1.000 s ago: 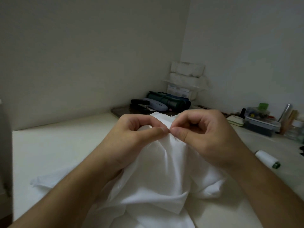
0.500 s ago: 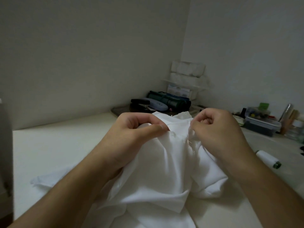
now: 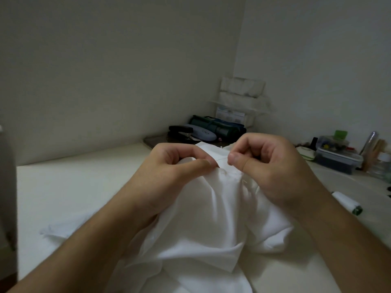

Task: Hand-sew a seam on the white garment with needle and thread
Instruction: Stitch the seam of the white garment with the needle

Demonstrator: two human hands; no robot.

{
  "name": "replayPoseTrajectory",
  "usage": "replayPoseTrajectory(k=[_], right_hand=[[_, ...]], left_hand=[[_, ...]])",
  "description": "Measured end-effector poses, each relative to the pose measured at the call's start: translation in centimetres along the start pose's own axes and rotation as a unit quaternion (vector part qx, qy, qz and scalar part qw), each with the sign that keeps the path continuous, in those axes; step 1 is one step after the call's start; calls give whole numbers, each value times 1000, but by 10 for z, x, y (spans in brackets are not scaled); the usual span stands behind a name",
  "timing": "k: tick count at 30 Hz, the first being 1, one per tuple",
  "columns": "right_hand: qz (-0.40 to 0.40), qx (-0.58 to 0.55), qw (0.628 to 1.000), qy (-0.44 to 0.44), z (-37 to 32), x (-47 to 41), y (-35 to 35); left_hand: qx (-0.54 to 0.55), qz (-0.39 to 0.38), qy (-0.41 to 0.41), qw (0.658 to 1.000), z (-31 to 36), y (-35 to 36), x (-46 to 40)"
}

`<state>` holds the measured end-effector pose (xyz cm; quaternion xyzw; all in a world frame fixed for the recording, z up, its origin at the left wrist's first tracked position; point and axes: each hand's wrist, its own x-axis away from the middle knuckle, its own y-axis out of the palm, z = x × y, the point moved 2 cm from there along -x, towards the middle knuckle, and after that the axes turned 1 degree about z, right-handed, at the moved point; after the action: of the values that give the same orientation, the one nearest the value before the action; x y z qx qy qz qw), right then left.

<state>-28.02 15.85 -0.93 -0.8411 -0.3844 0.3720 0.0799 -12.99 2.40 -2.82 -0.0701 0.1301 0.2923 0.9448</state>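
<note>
The white garment (image 3: 203, 220) lies bunched on the table in front of me, its top edge lifted between my hands. My left hand (image 3: 169, 172) pinches a fold of that edge between thumb and forefinger. My right hand (image 3: 268, 168) is just to the right of it, thumb and forefinger pressed together at the seam; the needle itself is too small to make out. A thin white thread (image 3: 245, 180) shows faintly below the right thumb. A spool of white thread (image 3: 347, 204) with a green end lies on the table at the right.
The pale table (image 3: 74, 187) stretches to the left. In the back corner are a dark rolled pouch (image 3: 218, 127), a stapler (image 3: 182, 131) and white stacked packs (image 3: 243, 96). A clear plastic box (image 3: 336, 157) and jars stand at the right wall.
My right hand came back from the right to the seam, close beside my left thumb. The left hand kept its pinch on the garment.
</note>
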Motion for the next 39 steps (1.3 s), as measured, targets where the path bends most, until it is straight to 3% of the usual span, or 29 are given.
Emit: replayPoseTrajectory(k=[6, 13, 16, 20, 25, 31, 36, 39], right_hand=[[119, -6, 993, 19, -1, 1, -8], [155, -34, 987, 18, 5, -1, -12], [86, -178, 980, 18, 4, -1, -15], [-100, -318, 943, -1, -6, 2, -12], [-39, -223, 971, 77, 2, -2, -4], [-131, -72, 985, 84, -3, 4, 2], [-20, -84, 993, 77, 1, 0, -6], [43, -4, 997, 71, 3, 0, -6]], left_hand=[[7, 15, 1, 1000, 1, 0, 0], [1, 31, 5, 1000, -1, -2, -1], [-7, 42, 14, 999, -2, -2, -2], [-6, 60, 20, 998, -2, -4, -3], [-23, 75, 46, 996, 0, -6, -3], [-4, 78, 59, 995, -2, -7, -4], [-36, 79, 46, 995, -3, -9, -5], [-92, 71, 14, 993, -4, -6, -4]])
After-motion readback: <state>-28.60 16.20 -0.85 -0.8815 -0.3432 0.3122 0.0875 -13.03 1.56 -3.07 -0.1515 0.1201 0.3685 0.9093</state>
